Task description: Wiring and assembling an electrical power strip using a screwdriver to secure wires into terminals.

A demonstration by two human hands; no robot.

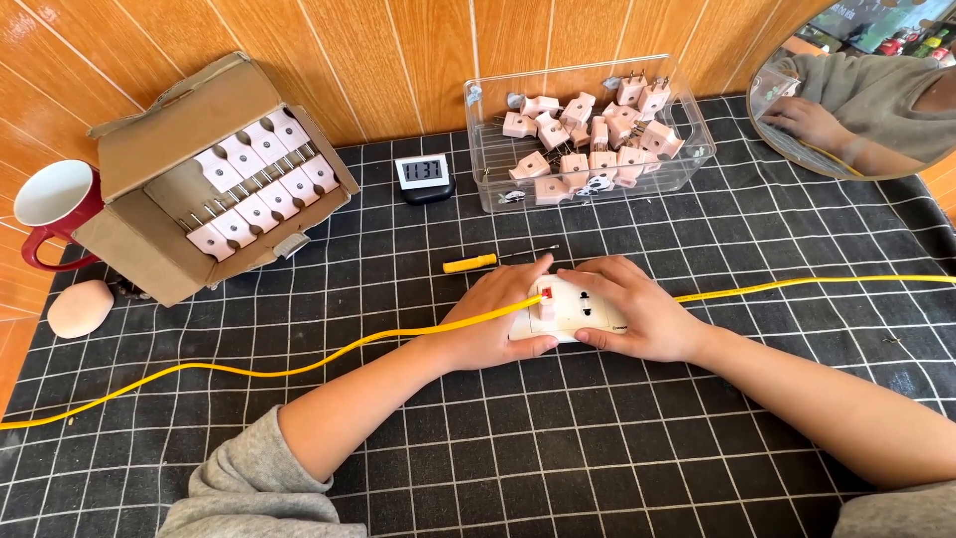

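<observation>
While scanning from the left edge: red mug at far left against the wood wall, beige rounded lump just below it on the black grid mat. Next, open cardboard box lying tilted, rows of pale pink plugs inside, prongs showing. Yellow cable running across the whole mat, left edge to right edge, passing under both hands. Small digital timer near the wall. Yellow-handled screwdriver lying loose on the mat, just behind the left hand, not touched.

Centre: white power strip flat on the mat, a pink plug seated at its left end. Left hand curled around the strip's left end, thumb underneath the near edge, fingers resting by the plug; closed on the strip. Right hand clamped over the right end, fingers across the top, thumb on the near side; also grasping the strip.

Behind: clear plastic bin with loose pink plugs heaped inside. Far right: round mirror reflecting a sleeve and hand.

Judgement on technique: keep strip pinned flat with the right hand, push plug straight down, prongs square to the slots, cable clear of the fingers, no rocking.
</observation>
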